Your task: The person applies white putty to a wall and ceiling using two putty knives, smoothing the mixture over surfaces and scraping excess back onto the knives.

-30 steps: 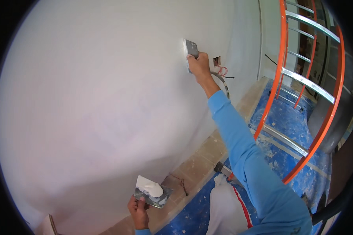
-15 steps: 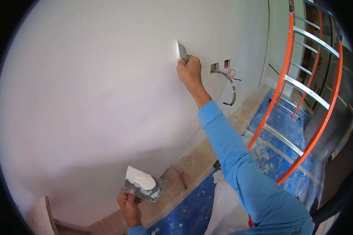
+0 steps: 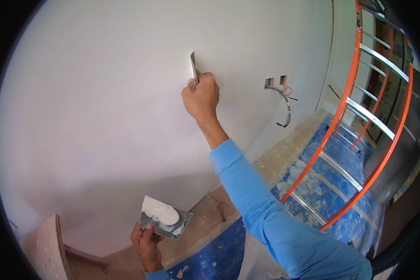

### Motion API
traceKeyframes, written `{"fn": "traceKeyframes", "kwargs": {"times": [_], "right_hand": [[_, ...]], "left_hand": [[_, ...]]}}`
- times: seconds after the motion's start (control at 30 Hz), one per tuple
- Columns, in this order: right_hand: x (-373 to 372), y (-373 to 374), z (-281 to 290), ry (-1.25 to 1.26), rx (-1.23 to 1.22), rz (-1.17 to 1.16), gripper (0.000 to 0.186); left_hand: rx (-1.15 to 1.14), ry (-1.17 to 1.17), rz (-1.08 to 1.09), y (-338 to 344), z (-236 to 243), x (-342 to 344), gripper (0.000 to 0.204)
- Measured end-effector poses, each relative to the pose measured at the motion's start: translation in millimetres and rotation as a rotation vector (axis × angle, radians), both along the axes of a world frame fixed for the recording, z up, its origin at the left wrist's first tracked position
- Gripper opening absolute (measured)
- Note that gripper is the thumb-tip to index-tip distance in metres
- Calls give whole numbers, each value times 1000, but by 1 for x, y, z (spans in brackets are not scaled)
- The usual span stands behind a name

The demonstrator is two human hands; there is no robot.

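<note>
My right hand (image 3: 201, 95) is closed round a putty knife (image 3: 193, 67), whose thin grey blade stands edge-on against the white wall (image 3: 102, 93). Low in front of me, my left hand (image 3: 147, 247) grips a flat grey plate (image 3: 184, 224) by its near left corner, the thumb on top. A thick, smooth mound of white filler (image 3: 161, 211) lies on that plate, with smears around it. The fingers under the plate are partly hidden.
Right of my hand, two wall boxes (image 3: 269, 83) have loose wires and a grey conduit (image 3: 286, 105) sticking out. An orange ladder (image 3: 352, 93) stands on the right over a spattered blue floor sheet (image 3: 219, 249). A board (image 3: 46, 247) leans at lower left.
My right hand has moved left across the wall with the putty knife, its blade now seen more edge-on. The view has shifted slightly. My left hand still holds the loaded plate.
</note>
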State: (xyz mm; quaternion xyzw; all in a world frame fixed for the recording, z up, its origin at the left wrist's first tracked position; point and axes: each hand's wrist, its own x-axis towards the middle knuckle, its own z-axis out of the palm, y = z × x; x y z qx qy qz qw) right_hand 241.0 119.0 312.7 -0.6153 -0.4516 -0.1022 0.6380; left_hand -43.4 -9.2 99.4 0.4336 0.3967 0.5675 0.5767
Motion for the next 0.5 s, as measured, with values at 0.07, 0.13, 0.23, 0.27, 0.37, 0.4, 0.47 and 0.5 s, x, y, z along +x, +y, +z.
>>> {"fn": "traceKeyframes", "kwargs": {"times": [0.07, 0.13, 0.23, 0.27, 0.37, 0.4, 0.47, 0.5], "right_hand": [[-19, 3, -6, -44, 31, 2, 37], [-40, 6, -10, -70, 54, 22, 35], [-73, 8, -17, -126, 90, 55, 37], [-85, 5, -19, -144, 87, 74, 39], [-119, 4, -30, -249, 90, 76, 44], [-127, 4, -36, -299, 115, 76, 50], [-139, 2, -50, -383, 115, 91, 53], [-144, 0, -57, -425, 115, 98, 54]], "left_hand": [[-7, 0, 9, 0, -2, -3, 25], [-1, -6, 4, 0, -2, -8, 23], [-19, -5, 23, 1, -4, -13, 22], [-30, -4, 35, 1, -5, -15, 22], [-43, -19, 43, 3, -9, -15, 22], [-46, -20, 40, 4, -10, -15, 22], [-47, -20, 36, 5, -10, -16, 22], [-45, -15, 40, 5, -11, -17, 22]]}}
